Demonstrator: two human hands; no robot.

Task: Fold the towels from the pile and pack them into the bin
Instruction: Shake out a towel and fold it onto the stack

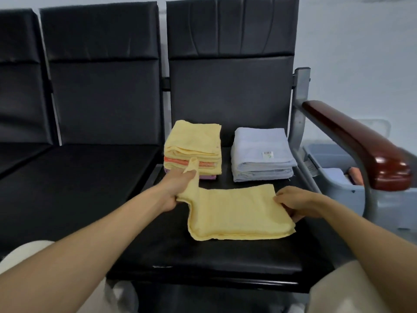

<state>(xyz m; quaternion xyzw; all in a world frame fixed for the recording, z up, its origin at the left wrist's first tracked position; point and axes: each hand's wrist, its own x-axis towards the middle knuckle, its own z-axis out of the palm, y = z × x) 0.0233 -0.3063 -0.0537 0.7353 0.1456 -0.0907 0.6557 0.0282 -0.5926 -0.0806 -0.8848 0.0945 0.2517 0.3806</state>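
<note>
**Yellow towel [237, 213] lying part-folded on a black seat [203, 256], both hands holding it**

The yellow towel is lying flat across the front half of the seat. It is doubled over, and its layered edges are showing along the near side.

The left hand [176, 190] is gripping the towel's far left corner with the fingers curled round the cloth. It is lifting that corner clear of the seat, so a narrow flap is standing up past the thumb. The right hand [293, 203] is pinching the towel's right edge, thumb on top and fingers tucked underneath. That side is sitting low against the seat.

Two folded stacks are sitting side by side behind the towel, toward the backrest [230, 86], with a gap between them.
- The mixed stack [194, 143] is on the left, showing yellow on top, then orange, yellow again and purple at the bottom. The raised flap is overlapping its front in this view, and I cannot tell whether the two are touching.
- The pale blue stack [261, 141] is on the right, carrying a small label [267, 154] on its top fold.

A grey-blue bin [327, 154] is standing lower down to the right of the seat, beyond a dark red-brown armrest [352, 141] that is hiding part of it. Something pale blue and something orange are showing inside it, too blurred to make out.
</note>
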